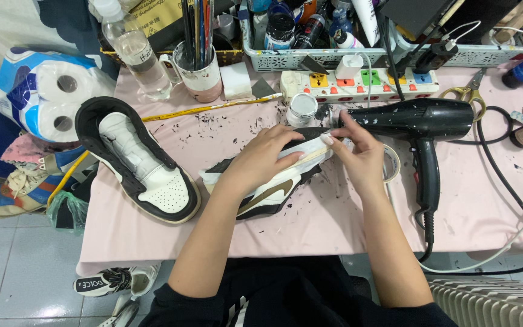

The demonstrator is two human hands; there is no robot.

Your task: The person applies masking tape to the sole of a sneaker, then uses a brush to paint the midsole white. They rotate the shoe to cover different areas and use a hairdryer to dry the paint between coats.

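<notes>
A black and white sneaker (267, 194) with a brown side mark lies on its side in the middle of the pink table cover (334, 224). My left hand (261, 158) presses down on top of it. My right hand (358, 154) holds a thin wooden-handled brush (311, 157) against the sneaker's upper part. The matching sneaker (134, 160) stands upright to the left, with nothing touching it.
A black hair dryer (425, 124) lies to the right, its cord hanging over the front edge. Behind are a small white paint jar (302, 109), a power strip (358, 85), scissors (470, 94), a cup of brushes (198, 66), a water bottle (134, 51) and baskets of bottles. Black flakes litter the cover.
</notes>
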